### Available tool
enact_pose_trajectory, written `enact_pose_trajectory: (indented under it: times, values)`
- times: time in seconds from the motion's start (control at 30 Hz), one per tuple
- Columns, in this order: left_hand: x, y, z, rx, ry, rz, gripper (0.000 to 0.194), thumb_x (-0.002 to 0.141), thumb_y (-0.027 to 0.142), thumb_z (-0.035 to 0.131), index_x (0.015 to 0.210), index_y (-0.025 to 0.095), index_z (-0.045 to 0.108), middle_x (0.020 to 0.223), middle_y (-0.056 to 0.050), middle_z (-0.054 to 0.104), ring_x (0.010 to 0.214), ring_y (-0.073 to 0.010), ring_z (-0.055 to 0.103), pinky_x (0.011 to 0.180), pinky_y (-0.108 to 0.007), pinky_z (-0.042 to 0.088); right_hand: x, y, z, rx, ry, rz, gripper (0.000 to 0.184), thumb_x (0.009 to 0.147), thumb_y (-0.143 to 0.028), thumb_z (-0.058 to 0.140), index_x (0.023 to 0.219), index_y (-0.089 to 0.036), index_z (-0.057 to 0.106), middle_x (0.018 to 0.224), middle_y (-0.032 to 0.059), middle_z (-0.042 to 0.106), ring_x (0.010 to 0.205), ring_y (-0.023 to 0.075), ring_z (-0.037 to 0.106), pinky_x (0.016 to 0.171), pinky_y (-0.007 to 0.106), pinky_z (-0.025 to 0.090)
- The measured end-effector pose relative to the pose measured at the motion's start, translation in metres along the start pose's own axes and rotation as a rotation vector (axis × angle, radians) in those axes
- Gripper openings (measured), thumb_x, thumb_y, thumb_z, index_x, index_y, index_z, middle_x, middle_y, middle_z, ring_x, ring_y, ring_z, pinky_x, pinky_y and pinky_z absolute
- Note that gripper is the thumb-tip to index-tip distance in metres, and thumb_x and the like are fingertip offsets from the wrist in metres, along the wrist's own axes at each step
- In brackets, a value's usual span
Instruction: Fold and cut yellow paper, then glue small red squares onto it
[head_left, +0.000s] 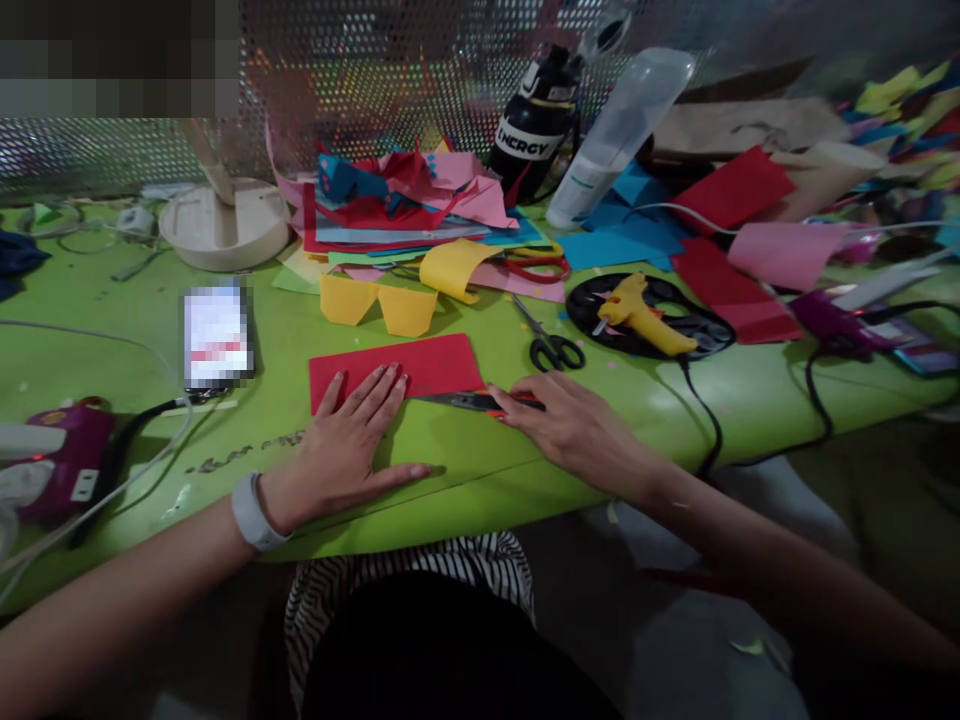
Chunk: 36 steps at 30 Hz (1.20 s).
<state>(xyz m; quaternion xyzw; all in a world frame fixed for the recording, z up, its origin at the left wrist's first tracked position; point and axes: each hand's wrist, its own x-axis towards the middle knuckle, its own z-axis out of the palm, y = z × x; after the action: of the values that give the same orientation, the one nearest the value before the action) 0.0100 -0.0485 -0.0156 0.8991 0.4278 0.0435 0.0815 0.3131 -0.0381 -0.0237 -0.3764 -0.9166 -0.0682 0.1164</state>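
Observation:
Flat on the green table lies a red paper rectangle [439, 362]. My left hand [352, 430] presses down on its near left part, fingers spread and thumb pointing right. A pair of scissors [459, 400] with red-orange on the handles is gripped in my right hand [566, 425]; its blades lie along the paper's near edge, and the handles are mostly covered by my fingers. Just beyond the red paper sits a yellow paper cutout [379, 305] of two joined shapes. A second pair of scissors, with black handles [557, 352], rests to the right.
A yellow glue gun [645, 315] lies on a black tray [716, 335], its cord hanging over the front edge. Behind are stacked coloured papers [420, 225], a black bottle [532, 130] and a clear bottle [622, 135]. Purple power strips [67, 460] with cables flank the table.

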Motion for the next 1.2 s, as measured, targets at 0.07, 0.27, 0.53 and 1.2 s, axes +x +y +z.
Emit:
enact_pose_trajectory:
  times: [0.07, 0.27, 0.53, 1.2]
  values:
    - [0.000, 0.000, 0.000, -0.001, -0.008, -0.005, 0.095, 0.088, 0.077, 0.031, 0.158, 0.018, 0.005, 0.162, -0.013, 0.017, 0.150, -0.0296, 0.017, 0.122, -0.052, 0.001, 0.003, -0.001, 0.000, 0.004, 0.012, -0.003, 0.032, 0.099, -0.021, 0.045, 0.124, -0.013, 0.064, 0.099, 0.0137, 0.065, 0.090, 0.0239, 0.058, 0.077, 0.037, 0.053]
    - [-0.001, -0.001, 0.001, 0.000, 0.007, 0.015, 0.094, 0.089, 0.076, 0.031, 0.158, 0.018, 0.003, 0.163, -0.012, 0.017, 0.151, -0.0288, 0.015, 0.122, -0.051, -0.001, -0.005, 0.004, 0.000, 0.010, 0.042, 0.022, 0.033, 0.099, -0.022, 0.046, 0.125, -0.015, 0.063, 0.099, 0.0132, 0.066, 0.087, 0.0238, 0.058, 0.074, 0.037, 0.052]
    - [-0.001, -0.001, 0.002, -0.008, 0.005, 0.009, 0.095, 0.088, 0.076, 0.034, 0.158, 0.019, 0.005, 0.162, -0.013, 0.019, 0.150, -0.0304, 0.017, 0.122, -0.052, 0.001, 0.001, 0.001, 0.001, 0.033, 0.057, 0.018, 0.033, 0.098, -0.024, 0.049, 0.125, -0.012, 0.063, 0.100, 0.0139, 0.065, 0.088, 0.0244, 0.059, 0.076, 0.037, 0.051]
    - [0.003, 0.004, 0.001, -0.024, -0.041, -0.033, 0.097, 0.088, 0.079, 0.026, 0.157, 0.015, 0.003, 0.163, -0.013, 0.013, 0.151, -0.0279, 0.012, 0.122, -0.050, -0.002, 0.007, -0.003, 0.004, 0.063, 0.070, -0.026, 0.031, 0.097, -0.023, 0.051, 0.123, -0.012, 0.065, 0.097, 0.0126, 0.065, 0.088, 0.0236, 0.057, 0.073, 0.035, 0.050]
